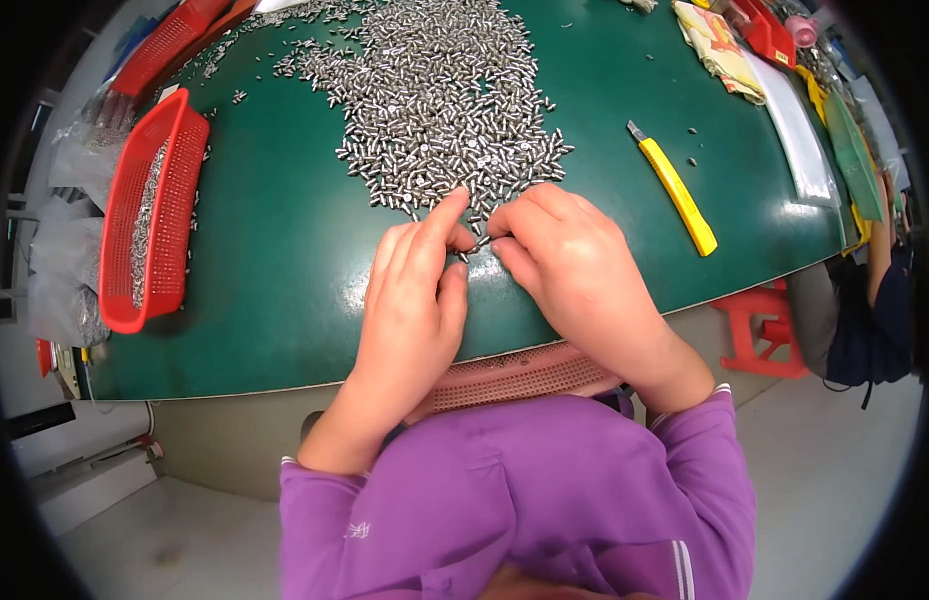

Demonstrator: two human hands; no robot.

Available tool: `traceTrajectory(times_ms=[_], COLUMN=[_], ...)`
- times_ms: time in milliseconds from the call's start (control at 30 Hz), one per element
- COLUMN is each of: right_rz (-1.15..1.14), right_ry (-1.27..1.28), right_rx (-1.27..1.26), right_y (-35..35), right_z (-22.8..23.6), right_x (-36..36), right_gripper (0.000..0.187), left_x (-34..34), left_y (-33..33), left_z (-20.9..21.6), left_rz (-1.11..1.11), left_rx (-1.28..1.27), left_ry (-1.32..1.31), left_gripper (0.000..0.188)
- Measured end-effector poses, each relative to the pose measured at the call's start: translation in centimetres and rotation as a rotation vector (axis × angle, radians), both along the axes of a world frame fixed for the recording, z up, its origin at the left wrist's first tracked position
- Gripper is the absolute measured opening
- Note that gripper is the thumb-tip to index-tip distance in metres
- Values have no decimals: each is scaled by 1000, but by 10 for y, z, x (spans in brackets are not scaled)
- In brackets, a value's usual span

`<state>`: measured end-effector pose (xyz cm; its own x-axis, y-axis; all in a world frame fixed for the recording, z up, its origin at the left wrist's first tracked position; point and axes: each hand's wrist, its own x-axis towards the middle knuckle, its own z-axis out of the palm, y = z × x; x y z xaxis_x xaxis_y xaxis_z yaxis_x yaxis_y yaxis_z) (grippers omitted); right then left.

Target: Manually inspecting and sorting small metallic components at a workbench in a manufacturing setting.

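Note:
A broad heap of small silver bullet-shaped metal pieces (pixel 445 110) spreads over the green tabletop. At its near edge, my left hand (pixel 410 290) has its index finger stretched onto the pieces. Its thumb and a bent finger close around one small metal piece (pixel 464 257). Opposite it, my right hand (pixel 575 260) is closed, with fingers curled and thumb tip close to the index finger. Whatever lies inside that pinch is hidden. A few loose pieces lie in the narrow gap between both hands.
On the left stands a red perforated basket (pixel 165 220) with more metal pieces inside. A yellow utility knife (pixel 678 195), blade out, lies to the right. Beyond are a clear plastic bag (pixel 797 140) and a patterned cloth (pixel 720 45). Below the table edge sits a pink basket (pixel 520 378).

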<state>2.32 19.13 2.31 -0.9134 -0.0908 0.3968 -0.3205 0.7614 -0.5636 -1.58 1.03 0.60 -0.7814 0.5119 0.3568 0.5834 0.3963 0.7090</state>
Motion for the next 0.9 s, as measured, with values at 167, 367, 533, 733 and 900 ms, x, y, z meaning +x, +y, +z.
traceTrajectory(times_ms=[167, 367, 533, 733, 900], right_rz=[101, 94, 110, 123, 110], right_ry=[29, 10, 11, 3, -16], right_rx=[-42, -58, -60, -101, -108], right_y=[4, 1, 2, -1, -3], right_z=[0, 2, 3, 5, 4], right_x=[2, 3, 0, 2, 1], right_gripper=[11, 10, 18, 20, 20], left_x=[0, 1, 2, 0, 0], left_y=[-3, -3, -1, -1, -2], left_z=[0, -1, 0, -4, -5], left_rz=[-13, -13, 8, 1, -7], left_rx=[8, 15, 16, 46, 48], left_ry=[-16, -9, -23, -17, -2], left_gripper=[64, 63, 63, 59, 60])
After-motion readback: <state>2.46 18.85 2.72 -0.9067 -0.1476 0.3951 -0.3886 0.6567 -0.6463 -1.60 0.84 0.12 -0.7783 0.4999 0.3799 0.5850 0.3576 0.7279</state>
